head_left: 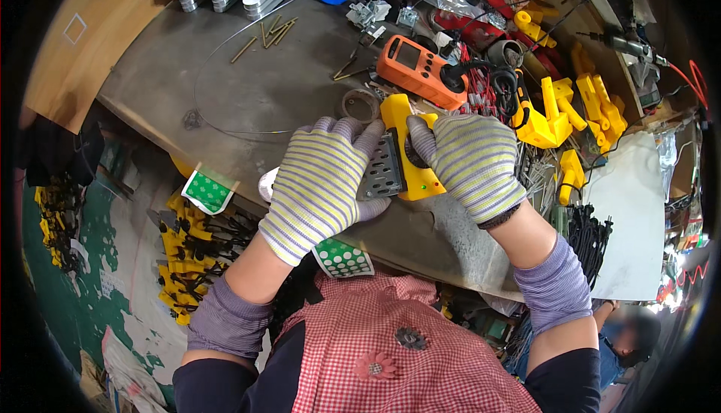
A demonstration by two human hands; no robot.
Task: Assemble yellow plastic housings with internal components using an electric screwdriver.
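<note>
Gripping the yellow plastic device (411,159) with its grey perforated metal plate (381,170) over the desk (248,90), your left hand (319,188) and right hand (473,161) are both clamped on it, plate apparently mid-fitting.

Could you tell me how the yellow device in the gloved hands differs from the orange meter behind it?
The yellow device is held between the left hand and right hand; the orange meter lies untouched on the table. The yellow device bears a grey perforated metal plate; the orange meter has a screen and a black dial. Both are plastic-cased.
</note>
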